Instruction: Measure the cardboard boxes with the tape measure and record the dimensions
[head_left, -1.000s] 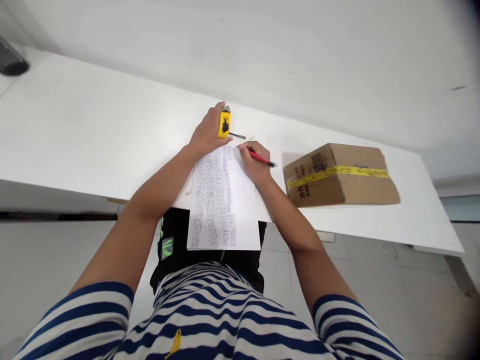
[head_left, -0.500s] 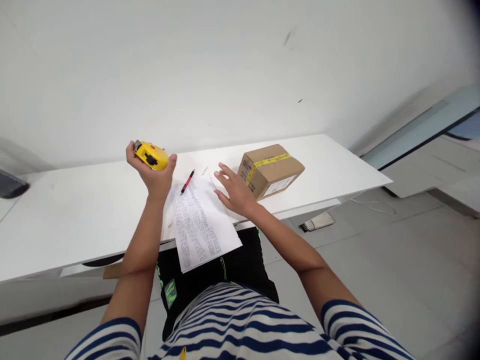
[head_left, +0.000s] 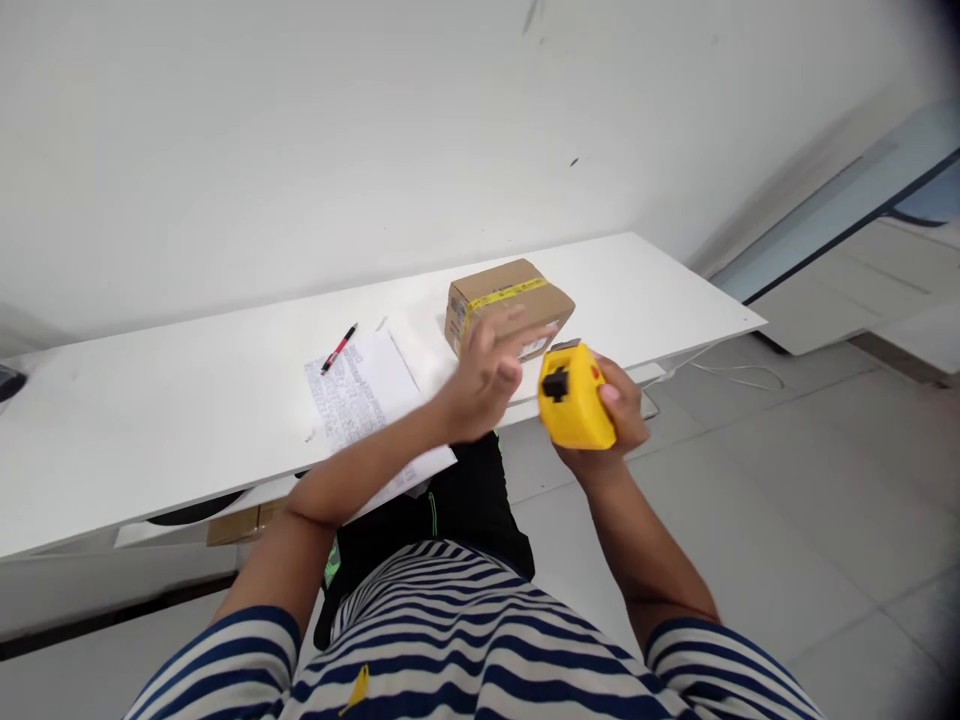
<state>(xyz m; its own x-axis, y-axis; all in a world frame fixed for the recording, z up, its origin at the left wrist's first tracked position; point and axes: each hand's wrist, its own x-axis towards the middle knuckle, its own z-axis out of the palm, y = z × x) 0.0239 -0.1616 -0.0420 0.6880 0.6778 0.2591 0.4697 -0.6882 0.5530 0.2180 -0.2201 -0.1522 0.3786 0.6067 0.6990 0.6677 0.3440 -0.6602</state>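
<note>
A yellow tape measure [head_left: 576, 400] with a black slide button is gripped in my right hand [head_left: 624, 405], held in the air off the table's front edge. My left hand [head_left: 484, 385] is raised in front of the cardboard box [head_left: 510, 295], its fingers spread and slightly blurred, holding nothing. The box has yellow tape across its top and a white label, partly covered by that hand. Handwritten paper sheets [head_left: 367, 385] lie under my left forearm and overhang the table edge. A red and black pen [head_left: 339, 350] rests on them.
The long white table [head_left: 180, 390] runs along a pale wall. A thin white cable [head_left: 739, 372] trails on the floor at the right. Beneath the table, at the left, is a brown box [head_left: 234, 525]. A dark object [head_left: 9, 382] sits at the far left edge.
The tape measure has passed from my left hand to my right. Both hands have moved to the right, and my left hand is now empty. The view has shifted slightly.
</note>
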